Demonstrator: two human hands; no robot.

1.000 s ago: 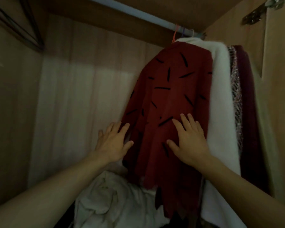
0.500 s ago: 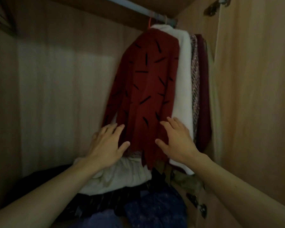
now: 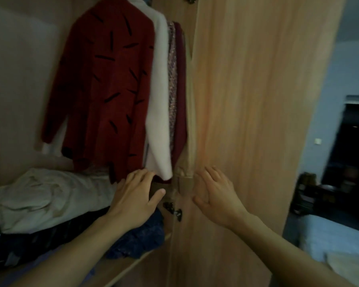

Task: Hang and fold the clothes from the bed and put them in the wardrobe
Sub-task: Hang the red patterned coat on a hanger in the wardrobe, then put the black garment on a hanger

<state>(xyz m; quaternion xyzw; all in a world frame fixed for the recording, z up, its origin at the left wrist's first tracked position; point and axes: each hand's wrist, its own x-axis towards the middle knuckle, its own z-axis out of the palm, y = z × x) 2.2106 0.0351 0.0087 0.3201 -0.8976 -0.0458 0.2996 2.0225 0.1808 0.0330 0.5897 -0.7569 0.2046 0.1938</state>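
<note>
A red garment with black dashes hangs inside the wardrobe, with a white garment, a patterned one and a dark maroon one to its right. My left hand is open just below the red garment's hem, fingers spread, holding nothing. My right hand is open in front of the wardrobe door, near its inner edge; I cannot tell if it touches it. Both hands are off the clothes.
On the wardrobe floor lie a crumpled pale garment, dark clothes and a blue knitted piece. A metal hinge sits between my hands. At the right, the bed shows beyond the door.
Both hands have come off the red garment and dropped lower. The view has swung right and back, bringing the door and the room into sight.
</note>
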